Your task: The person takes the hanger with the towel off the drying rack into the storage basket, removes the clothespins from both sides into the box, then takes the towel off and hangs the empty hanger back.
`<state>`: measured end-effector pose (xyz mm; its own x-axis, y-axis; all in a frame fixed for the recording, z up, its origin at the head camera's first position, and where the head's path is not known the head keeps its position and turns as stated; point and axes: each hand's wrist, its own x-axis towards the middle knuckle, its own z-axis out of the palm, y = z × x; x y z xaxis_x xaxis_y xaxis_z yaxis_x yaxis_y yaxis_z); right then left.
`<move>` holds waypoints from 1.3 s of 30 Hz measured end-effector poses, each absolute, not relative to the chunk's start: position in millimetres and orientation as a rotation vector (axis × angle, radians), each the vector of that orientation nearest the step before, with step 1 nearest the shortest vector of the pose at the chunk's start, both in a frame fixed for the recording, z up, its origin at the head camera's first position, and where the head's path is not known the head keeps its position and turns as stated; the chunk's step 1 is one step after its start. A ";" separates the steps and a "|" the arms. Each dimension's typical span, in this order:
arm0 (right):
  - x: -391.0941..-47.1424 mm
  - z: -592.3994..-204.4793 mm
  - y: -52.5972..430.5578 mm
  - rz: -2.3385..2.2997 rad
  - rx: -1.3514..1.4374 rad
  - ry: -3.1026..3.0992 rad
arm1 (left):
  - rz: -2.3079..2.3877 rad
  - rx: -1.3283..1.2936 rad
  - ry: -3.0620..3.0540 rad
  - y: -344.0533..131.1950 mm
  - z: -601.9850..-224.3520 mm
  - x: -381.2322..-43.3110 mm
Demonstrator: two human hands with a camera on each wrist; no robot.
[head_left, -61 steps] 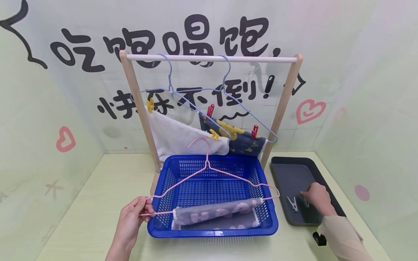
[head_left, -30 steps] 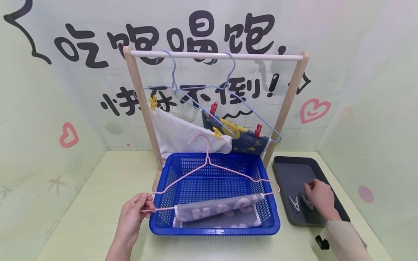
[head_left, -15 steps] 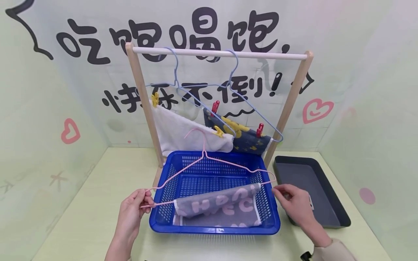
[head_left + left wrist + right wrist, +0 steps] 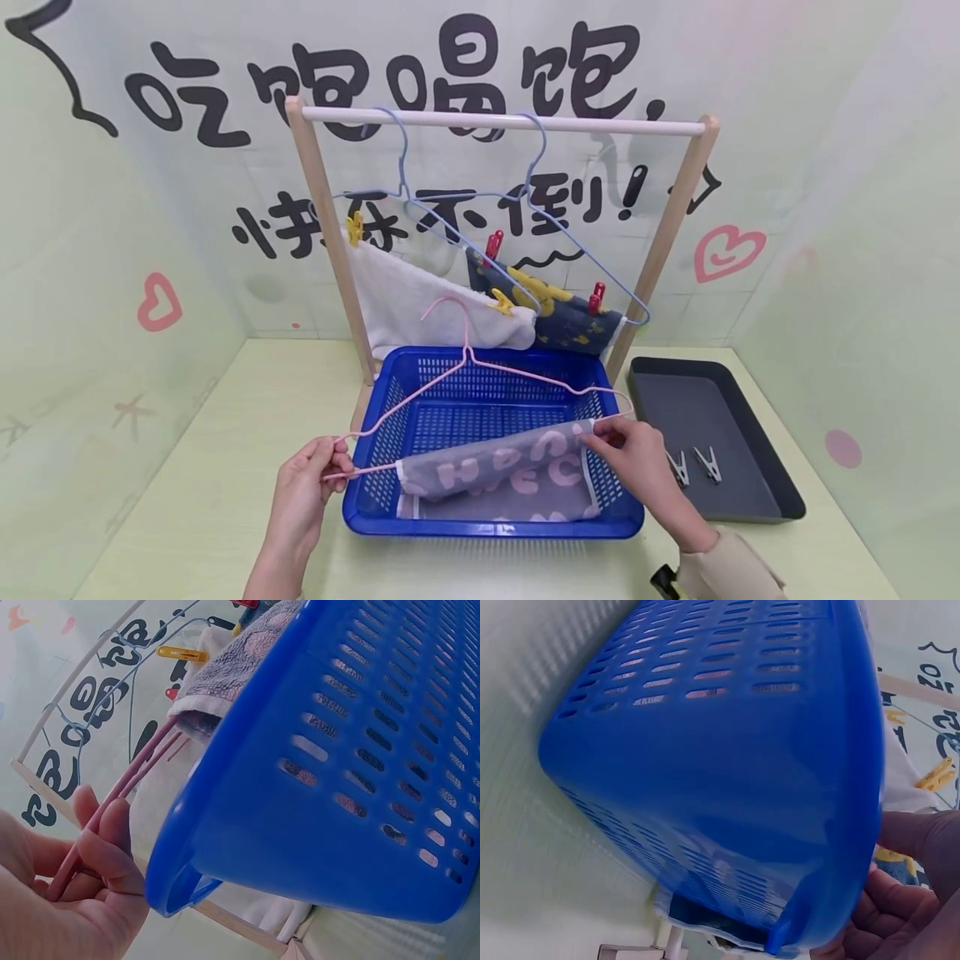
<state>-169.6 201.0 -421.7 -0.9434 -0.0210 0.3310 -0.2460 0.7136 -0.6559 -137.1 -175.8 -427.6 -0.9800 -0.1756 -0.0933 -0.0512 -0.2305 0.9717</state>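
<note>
My left hand point(image 4: 311, 471) grips the left end of a pink clothes hanger point(image 4: 517, 372), with fingers curled round its wires in the left wrist view. A grey towel point(image 4: 487, 467) with pink letters is folded over the hanger's lower bar, above and partly inside a blue basket point(image 4: 491, 527). At the towel's upper right corner, my right hand point(image 4: 637, 458) pinches the cloth between thumb and fingers. The basket's rim partly hides those fingers in the right wrist view. Two clothes pegs point(image 4: 707, 464) lie in the dark tray point(image 4: 787, 504), right of my right hand.
Behind the basket stands a wooden rack point(image 4: 480, 121) with two blue hangers point(image 4: 577, 242). A white towel point(image 4: 420, 300) hangs there by yellow pegs point(image 4: 502, 302), and a dark blue towel point(image 4: 577, 329) by red pegs point(image 4: 596, 298). Walls flank the table point(image 4: 180, 483).
My right hand has moved left from the tray to the towel's right corner and now pinches it. The hanger's right end has risen slightly. My left hand keeps its grip.
</note>
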 end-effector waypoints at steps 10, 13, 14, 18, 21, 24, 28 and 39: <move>-162.4 -427.8 201.8 1.020 0.582 -2.502 | -2.356 0.460 -1.791 -171.9 -419.7 -140.0; -159.7 -429.8 204.4 1.008 0.740 -2.494 | -2.336 0.515 -1.759 -171.3 -416.9 -140.9; -158.8 -430.5 205.4 1.012 0.793 -2.500 | -2.338 0.524 -1.743 -171.2 -416.3 -141.2; -155.6 -432.5 209.9 1.024 1.014 -2.523 | -2.355 0.541 -1.652 -171.7 -414.8 -142.3; -154.8 -432.2 212.0 1.013 1.141 -2.545 | -2.364 0.547 -1.607 -173.1 -414.2 -142.7; -155.9 -430.7 212.6 0.987 1.196 -2.583 | -2.358 0.549 -1.620 -174.8 -413.7 -142.8; -159.6 -425.3 211.9 0.983 1.071 -2.684 | -2.346 0.543 -1.676 -176.6 -412.9 -142.3; -180.8 -405.5 198.1 1.261 0.302 -2.680 | -2.404 0.375 -1.721 -179.5 -417.3 -138.3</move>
